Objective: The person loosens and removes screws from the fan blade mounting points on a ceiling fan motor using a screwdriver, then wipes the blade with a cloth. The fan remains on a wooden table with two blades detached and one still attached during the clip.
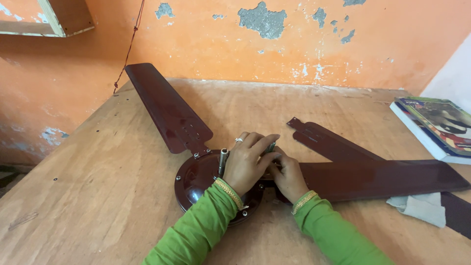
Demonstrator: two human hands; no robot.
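blade 1 (pixel 167 110): bolted on motor hub (pixel 194 179), table (pixel 73 186) centre
left hand (pixel 245 164): curled on hub top, grip unclear
right hand (pixel 289 176): pressed on blade 2 (pixel 382 179) root, fixing unclear
blade 3 (pixel 328 142): loose behind
cloth (pixel 419 206), book (pixel 436 125): far rt

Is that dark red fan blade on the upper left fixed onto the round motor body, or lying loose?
Apparently fixed: the dark red fan blade meets the round dark red motor body at a bracket with visible screws. How tight they are, cannot tell.
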